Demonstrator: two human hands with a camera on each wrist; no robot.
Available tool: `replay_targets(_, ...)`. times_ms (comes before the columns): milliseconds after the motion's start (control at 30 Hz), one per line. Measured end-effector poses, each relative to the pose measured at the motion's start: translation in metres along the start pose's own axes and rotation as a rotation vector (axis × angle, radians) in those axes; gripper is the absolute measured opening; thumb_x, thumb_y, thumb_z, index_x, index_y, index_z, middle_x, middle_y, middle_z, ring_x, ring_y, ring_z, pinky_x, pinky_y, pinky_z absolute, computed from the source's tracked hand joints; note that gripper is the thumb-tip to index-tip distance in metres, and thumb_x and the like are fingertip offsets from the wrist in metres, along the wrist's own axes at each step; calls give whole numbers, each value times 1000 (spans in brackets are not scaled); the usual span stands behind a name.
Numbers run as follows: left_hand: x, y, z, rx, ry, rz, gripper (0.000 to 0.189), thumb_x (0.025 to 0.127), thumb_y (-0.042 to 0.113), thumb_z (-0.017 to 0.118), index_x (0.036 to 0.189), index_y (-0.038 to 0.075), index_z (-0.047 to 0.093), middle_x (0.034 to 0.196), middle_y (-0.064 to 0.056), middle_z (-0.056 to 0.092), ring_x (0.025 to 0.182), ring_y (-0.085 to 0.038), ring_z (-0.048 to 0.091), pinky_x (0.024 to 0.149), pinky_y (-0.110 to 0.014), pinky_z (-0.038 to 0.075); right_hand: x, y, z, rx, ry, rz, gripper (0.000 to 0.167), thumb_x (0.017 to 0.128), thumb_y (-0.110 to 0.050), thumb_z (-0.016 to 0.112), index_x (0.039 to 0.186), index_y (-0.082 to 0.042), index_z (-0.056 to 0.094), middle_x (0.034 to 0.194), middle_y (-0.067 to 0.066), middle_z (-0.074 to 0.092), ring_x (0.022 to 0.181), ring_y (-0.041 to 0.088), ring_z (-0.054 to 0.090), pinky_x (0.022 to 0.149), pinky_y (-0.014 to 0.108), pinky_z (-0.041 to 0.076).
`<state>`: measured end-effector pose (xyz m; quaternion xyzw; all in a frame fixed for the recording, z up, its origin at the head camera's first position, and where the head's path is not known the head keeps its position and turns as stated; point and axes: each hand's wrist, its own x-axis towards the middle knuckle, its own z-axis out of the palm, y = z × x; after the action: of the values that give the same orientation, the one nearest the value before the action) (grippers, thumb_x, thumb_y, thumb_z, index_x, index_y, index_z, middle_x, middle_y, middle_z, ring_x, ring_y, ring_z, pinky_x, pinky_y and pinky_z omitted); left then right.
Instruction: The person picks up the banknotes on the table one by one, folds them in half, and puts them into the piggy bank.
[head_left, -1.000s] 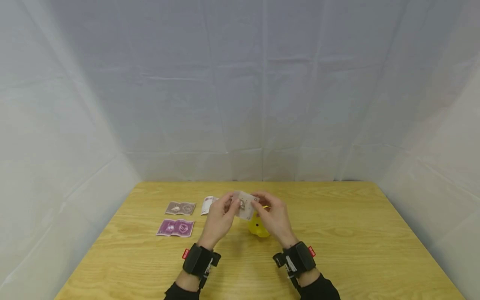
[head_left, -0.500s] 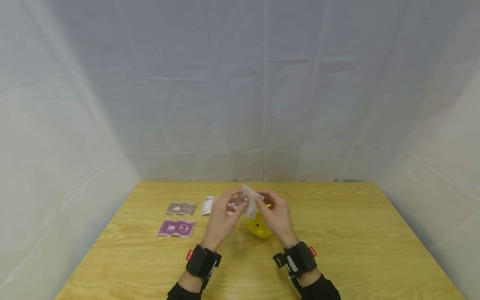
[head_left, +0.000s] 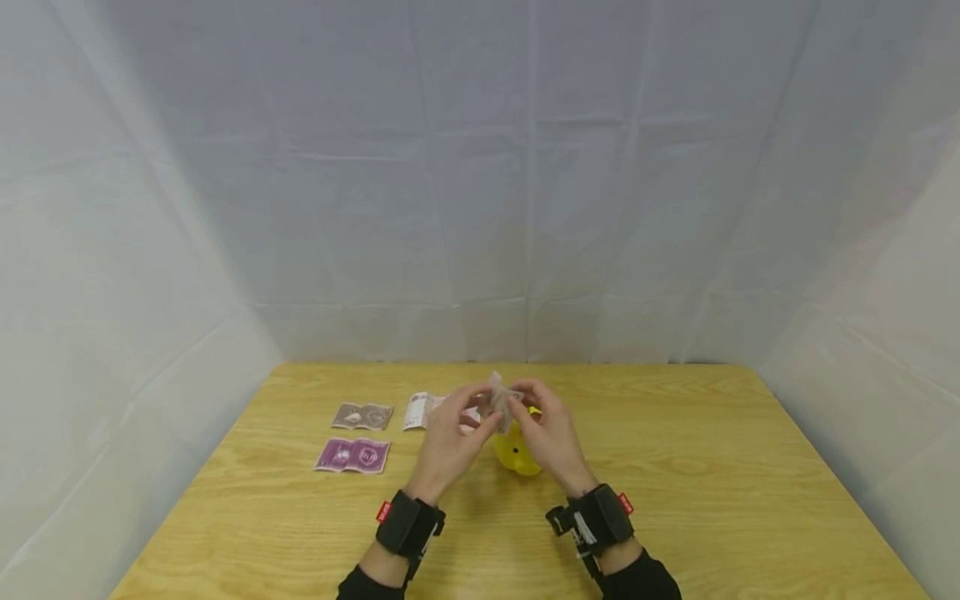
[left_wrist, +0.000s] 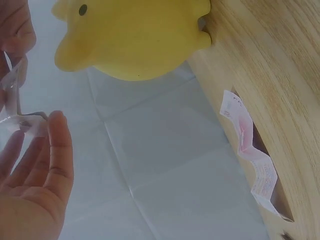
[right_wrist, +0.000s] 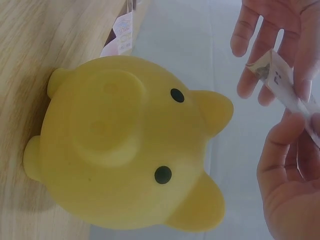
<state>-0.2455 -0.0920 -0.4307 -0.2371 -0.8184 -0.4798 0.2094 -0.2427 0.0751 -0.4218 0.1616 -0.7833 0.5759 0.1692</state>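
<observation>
Banknote (head_left: 501, 402) | between the hands (head_left: 448, 440) | both partly curled, pinching its folded paper

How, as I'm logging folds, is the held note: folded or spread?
Folded, at least partly: the right wrist view shows the note bent, faces at an angle; how completely, I cannot tell.

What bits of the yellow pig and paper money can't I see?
Head view: the right hand hides part of the round yellow pig figure.
Head view: the left hand hides part of the white-and-pink paper note.
Head view: print on the creased greyish paper note is too small.
Left wrist view: the top edge cuts off the pig's side.
</observation>
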Motion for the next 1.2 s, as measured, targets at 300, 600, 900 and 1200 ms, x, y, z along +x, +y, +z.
replay_targets(300,-3,2,2,-52,-17,-16,36,90,17,71,125,12,62,119,-10,68,98,-24,69,77,-45,59,-2,-1,1,53,30,-40,18,95,-16,65,112,-13,69,112,6,66,87,22,65,63,21,52)
replay_targets(600,-4,3,4,-59,-46,-50,25,92,22,69,117,19,65,112,-1,70,93,-13,70,79,-30,58,-2,2,1,71,57,-47,20,92,-20,69,111,-16,72,116,3,66,93,22,68,73,25,59)
replay_targets(900,-4,4,4,-40,-40,-71,18,93,19,68,111,18,66,106,-1,71,90,-12,71,77,-22,57,-1,0,2,37,59,-50,32,92,-16,69,124,-12,67,120,5,69,104,22,66,77,23,57)
replay_targets(1200,-3,4,5,-74,-35,-67,15,93,14,68,107,15,66,102,-1,71,89,-12,71,77,-22,57,0,2,2,17,-17,-31,34,97,-14,62,131,-18,64,126,4,67,108,21,64,77,22,57)
